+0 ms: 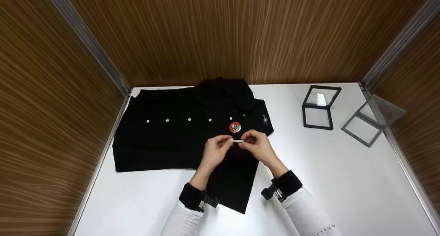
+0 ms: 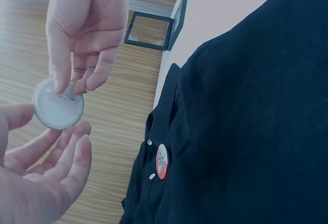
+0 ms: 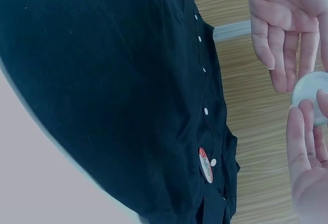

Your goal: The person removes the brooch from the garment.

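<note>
Above the black shirt (image 1: 165, 143) my two hands meet at a round pin badge (image 2: 57, 108), its pale back showing in the left wrist view. My left hand (image 1: 213, 153) holds it by the rim with thumb and fingertips. With thumb and fingers, my right hand (image 1: 260, 148) pinches the pin (image 2: 65, 97) on its back. In the head view the badge appears edge-on. A second badge, red-rimmed (image 1: 235, 127), sits on the shirt near the white buttons (image 1: 189, 119).
The shirt lies spread on a white table (image 1: 343, 181), one sleeve (image 1: 233, 191) reaching toward me. At the right stand a black hinged frame (image 1: 318, 127) and a grey hinged frame (image 1: 361, 139), both unfolded. Wood-patterned walls (image 1: 220, 36) enclose the table.
</note>
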Available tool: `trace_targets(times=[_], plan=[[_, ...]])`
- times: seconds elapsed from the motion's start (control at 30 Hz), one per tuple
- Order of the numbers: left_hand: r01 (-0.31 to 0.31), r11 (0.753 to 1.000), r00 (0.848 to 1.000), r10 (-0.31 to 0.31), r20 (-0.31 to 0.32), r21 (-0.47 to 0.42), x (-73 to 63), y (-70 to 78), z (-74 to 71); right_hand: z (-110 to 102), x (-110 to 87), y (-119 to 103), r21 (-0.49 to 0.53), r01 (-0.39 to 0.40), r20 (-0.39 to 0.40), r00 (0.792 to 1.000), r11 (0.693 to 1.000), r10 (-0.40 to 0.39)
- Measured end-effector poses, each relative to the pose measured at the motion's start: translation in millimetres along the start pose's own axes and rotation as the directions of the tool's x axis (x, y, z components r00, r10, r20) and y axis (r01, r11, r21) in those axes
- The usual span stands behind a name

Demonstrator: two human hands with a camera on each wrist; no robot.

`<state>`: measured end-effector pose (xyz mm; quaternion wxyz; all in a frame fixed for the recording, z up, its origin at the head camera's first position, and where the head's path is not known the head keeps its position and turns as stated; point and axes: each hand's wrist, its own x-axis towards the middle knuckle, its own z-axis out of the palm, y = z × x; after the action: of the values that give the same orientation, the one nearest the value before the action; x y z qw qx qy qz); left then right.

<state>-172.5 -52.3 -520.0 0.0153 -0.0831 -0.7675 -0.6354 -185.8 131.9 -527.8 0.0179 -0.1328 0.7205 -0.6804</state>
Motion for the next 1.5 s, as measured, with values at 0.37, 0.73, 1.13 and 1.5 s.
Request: trace_targets(times=[0.37,0.73,1.13,1.5], plan=[[-0.159,0.984,0.986,0.163,0.045,-0.073,-7.2,20.1,-3.0,-8.0,1.6,13.2,0.185,-0.036,-0.02,0.999,0.982,0.04],[-0.183,0.97,0.969,0.205,0.136,-0.158,-6.1,17.0,-6.5,-20.6,-1.2,13.1,0.375,-0.28,0.122,0.96,0.884,0.252],[-0.218,0.976,0.962,0.219,0.166,-0.021,0.8,-11.5,3.3,-33.2,-5.9,11.4,0.357,-0.372,0.183,0.928,0.857,0.326],[-0.247,0.962,0.947,0.213,0.24,0.119,0.0,-22.3,5.4,-48.7,-7.7,21.3,0.329,-0.362,0.119,0.932,0.872,0.342]])
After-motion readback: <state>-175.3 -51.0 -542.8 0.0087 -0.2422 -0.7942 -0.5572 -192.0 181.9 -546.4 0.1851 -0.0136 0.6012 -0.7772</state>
